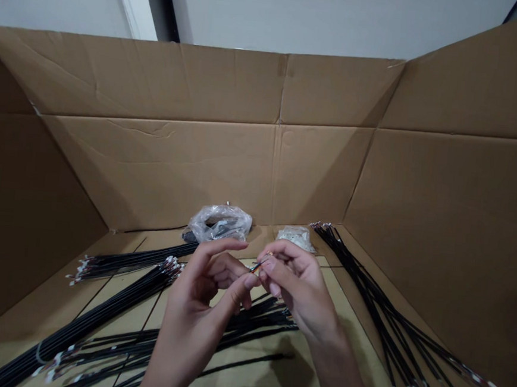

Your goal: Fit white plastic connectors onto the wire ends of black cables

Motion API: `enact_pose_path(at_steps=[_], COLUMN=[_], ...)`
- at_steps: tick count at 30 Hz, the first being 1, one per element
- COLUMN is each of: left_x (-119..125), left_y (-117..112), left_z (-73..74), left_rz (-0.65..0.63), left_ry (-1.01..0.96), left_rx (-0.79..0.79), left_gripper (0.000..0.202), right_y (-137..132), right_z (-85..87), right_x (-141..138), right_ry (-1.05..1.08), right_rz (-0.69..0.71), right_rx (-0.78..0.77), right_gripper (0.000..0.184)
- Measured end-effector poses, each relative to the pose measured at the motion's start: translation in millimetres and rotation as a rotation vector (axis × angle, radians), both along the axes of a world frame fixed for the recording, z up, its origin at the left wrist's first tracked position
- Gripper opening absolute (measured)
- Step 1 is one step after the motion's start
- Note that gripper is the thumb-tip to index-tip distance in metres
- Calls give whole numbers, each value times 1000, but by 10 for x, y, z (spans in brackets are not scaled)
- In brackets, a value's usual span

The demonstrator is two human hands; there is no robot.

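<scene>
My left hand (219,292) pinches the thin coloured wires (256,267) of a cable between thumb and a finger, its index finger raised. Close against it, my right hand (296,283) grips the other end of these wires with thumb and fingertips. Whatever sits at the wire tips is too small and covered to make out. Below both hands lies a loose spread of black cables (257,324), partly hidden by my left hand and forearm.
A tied bundle of black cables (110,316) with white connectors lies left, another bundle (137,257) behind it. More cables (380,292) run along the right. A clear plastic bag (220,223) and a bag of small white parts (296,238) stand near the cardboard wall (189,170).
</scene>
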State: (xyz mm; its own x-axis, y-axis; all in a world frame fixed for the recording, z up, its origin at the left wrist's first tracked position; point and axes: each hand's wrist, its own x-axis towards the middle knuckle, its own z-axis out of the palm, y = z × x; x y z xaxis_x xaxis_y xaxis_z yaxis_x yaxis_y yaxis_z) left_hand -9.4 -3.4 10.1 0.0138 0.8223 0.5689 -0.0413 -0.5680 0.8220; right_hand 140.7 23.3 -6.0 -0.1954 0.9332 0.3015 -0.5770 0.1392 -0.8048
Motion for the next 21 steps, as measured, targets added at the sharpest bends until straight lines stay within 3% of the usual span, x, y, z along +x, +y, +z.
enact_pose_path(at_steps=[8,16,21], left_x=[-31,-44,-17], left_y=[37,24,31], left_z=[-51,-24,-13], left_rz=[-20,-71,-99], left_ry=[36,43,34], left_rx=[23,8,-5], left_gripper=[23,23,26], right_y=[238,22,-8], right_z=[-121,-33,-7], right_x=[-133,11,42], right_ry=[40,37,-8], right_rz=[217,94,114], right_rx=[-96,27,113], right_gripper=[40,18,14])
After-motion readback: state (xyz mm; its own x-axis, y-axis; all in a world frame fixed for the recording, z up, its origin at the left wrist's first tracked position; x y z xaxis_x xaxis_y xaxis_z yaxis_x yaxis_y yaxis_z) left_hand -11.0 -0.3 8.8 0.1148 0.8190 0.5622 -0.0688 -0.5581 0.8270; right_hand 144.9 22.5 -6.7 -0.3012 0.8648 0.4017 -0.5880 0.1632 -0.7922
